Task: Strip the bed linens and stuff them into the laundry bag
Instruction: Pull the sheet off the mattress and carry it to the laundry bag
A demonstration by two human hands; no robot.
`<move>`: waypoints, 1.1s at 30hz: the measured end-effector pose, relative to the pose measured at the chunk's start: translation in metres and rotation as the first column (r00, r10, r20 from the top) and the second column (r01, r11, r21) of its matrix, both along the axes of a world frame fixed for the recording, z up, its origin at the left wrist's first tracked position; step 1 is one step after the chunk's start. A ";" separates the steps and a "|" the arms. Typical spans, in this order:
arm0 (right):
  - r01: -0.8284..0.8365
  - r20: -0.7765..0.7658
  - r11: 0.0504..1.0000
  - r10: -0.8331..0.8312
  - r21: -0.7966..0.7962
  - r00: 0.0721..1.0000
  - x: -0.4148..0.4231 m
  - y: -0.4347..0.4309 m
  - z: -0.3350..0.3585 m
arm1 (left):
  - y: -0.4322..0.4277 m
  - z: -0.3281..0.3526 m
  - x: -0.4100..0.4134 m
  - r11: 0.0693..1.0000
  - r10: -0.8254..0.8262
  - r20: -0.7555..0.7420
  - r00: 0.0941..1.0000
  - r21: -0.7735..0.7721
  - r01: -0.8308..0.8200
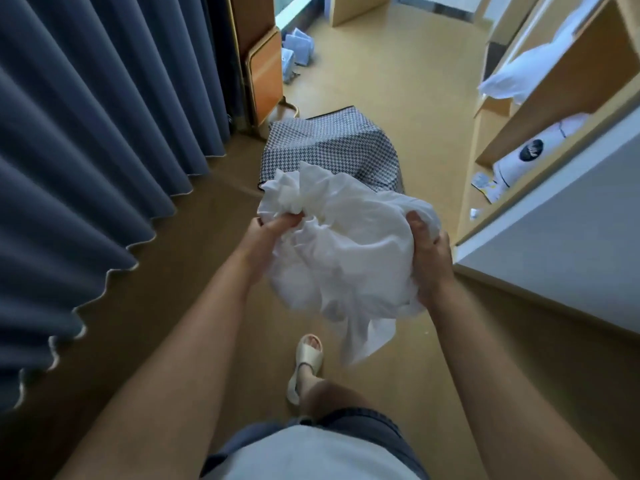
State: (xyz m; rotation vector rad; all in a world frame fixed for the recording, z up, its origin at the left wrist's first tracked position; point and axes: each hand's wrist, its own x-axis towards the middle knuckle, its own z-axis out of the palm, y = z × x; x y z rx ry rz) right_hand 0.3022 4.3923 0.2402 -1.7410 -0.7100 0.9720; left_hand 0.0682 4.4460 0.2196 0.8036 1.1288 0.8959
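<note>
Fingers (289, 221) of L hand (270, 233) are curling tight into the top-left folds of the white linen bundle (346, 251). R hand (431, 261) is wrapping round the bundle's right side. Both hands are clamping cloth, neither one is open. We're holding the bundle in the air over the floor (398, 81), w/ a loose tail hanging down toward our sandalled foot (308, 355).

Key relation: the houndstooth laundry bag (332, 143) is lying slumped on the floor straight ahead of the fingers, beyond and below the bundle. The bundle's far edge is overlapping the bag's near edge in view. Bag's long axis seems to be running roughly away from us. Its mouth isn't showing, so we can't tell which end is open. L hand is sitting a bit nearer the bag than R.

We're judging the next move as lower + push fwd. One hand will prob need to let go to open the bag, and the tail may drag or miss.

Bag is lying toward the floor's left edge, near the curtain (86, 150) hem, and the bed (571, 244) is on our right.
</note>
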 end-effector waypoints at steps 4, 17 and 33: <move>0.004 -0.010 1.000 -0.004 0.017 1.000 0.012 0.112 -0.008 | 0.115 -0.002 0.005 0.998 0.016 -0.023 1.000 -0.067 -0.017; 0.086 -0.004 0.996 -0.086 -0.012 0.996 0.041 0.422 -0.067 | 0.460 -0.070 0.038 0.969 -0.226 -0.079 0.971 -0.118 0.216; 0.232 -0.171 0.901 -0.310 -0.367 0.935 0.145 0.573 -0.383 | 0.671 -0.392 0.177 0.801 -0.597 -0.327 0.733 -0.197 0.565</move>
